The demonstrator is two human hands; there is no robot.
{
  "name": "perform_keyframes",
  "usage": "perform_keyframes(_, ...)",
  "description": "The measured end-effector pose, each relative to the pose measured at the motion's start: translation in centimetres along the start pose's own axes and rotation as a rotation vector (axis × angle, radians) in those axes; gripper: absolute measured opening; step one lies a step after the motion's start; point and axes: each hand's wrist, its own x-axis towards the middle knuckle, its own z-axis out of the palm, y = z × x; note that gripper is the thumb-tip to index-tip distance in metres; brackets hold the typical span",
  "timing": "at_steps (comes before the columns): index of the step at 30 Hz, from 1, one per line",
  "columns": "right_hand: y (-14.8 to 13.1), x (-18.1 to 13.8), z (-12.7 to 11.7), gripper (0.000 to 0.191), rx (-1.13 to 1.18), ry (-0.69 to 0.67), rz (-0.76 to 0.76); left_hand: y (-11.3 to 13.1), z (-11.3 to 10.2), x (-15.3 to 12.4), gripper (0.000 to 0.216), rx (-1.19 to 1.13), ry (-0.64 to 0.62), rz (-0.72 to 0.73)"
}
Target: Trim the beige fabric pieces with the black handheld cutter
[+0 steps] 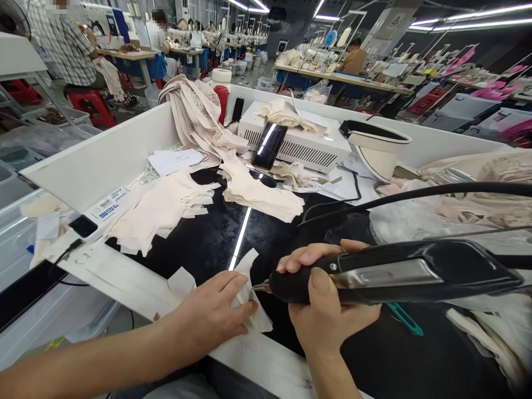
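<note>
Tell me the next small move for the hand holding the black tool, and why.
Probably ease the black tool a touch left, onto the pale fabric piece. The right hand grips it with the metal tip right at the piece's edge, while the left hand lies flat on the piece, pinning it to the dark tabletop. Keep it short: the fingertips sit close.

A stack of cream cut pieces [160, 208] lies on the left of the black tabletop [208, 244], with a second stack [260, 194] just beside it. Behind them a dark phone [270, 145] leans against a white vented box [307, 147], which carries folded cloth [285, 113]. A red bottle [221, 100] and a black thread spool [238, 108] stand by a heap of beige garments [195, 113]
</note>
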Motion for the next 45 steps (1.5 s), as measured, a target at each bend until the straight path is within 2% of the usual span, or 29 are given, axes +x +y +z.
perform_keyframes(4,-0.4,-0.2,-0.4,0.035,0.001,-0.019,-0.005,1.9,0.1,-0.5,0.053,0.082,0.049,-0.058)
perform_keyframes(6,-0.6,-0.3,-0.5,0.035,-0.002,-0.023,-0.01,2.0,-0.4,-0.3,0.046,0.118,0.053,-0.043)
perform_keyframes(9,-0.5,-0.4,-0.7,0.037,0.002,-0.028,-0.016,0.6,-1.2,0.6,0.024,0.138,0.045,0.02)
perform_keyframes(11,-0.5,-0.5,-0.7,0.038,0.014,-0.031,-0.015,-1.1,-1.5,1.3,0.019,0.076,0.035,0.072)
perform_keyframes(17,-0.3,-0.6,-0.7,0.038,0.043,-0.036,-0.024,-5.2,-0.9,2.3,0.036,-0.207,-0.169,0.167)
perform_keyframes(21,-0.3,-0.6,-0.6,0.037,0.05,-0.041,-0.028,-6.1,-0.7,1.7,0.04,-0.281,-0.205,0.158)
perform_keyframes(25,-0.5,-0.6,-0.5,0.038,0.035,-0.035,-0.011,-6.4,-1.5,1.3,0.043,-0.336,-0.219,0.115)
perform_keyframes(32,-0.6,-0.6,-0.7,0.038,0.01,-0.039,-0.027,-6.3,-2.5,1.3,0.033,-0.407,-0.247,0.045)
perform_keyframes(39,-0.8,-0.4,-0.7,0.038,0.003,-0.051,-0.025,-6.2,-2.3,1.0,0.031,-0.292,-0.285,0.125)
perform_keyframes(45,-0.9,0.0,0.1,0.037,0.026,-0.002,-0.02,-6.1,-1.9,0.9,0.031,-0.293,-0.227,0.138)
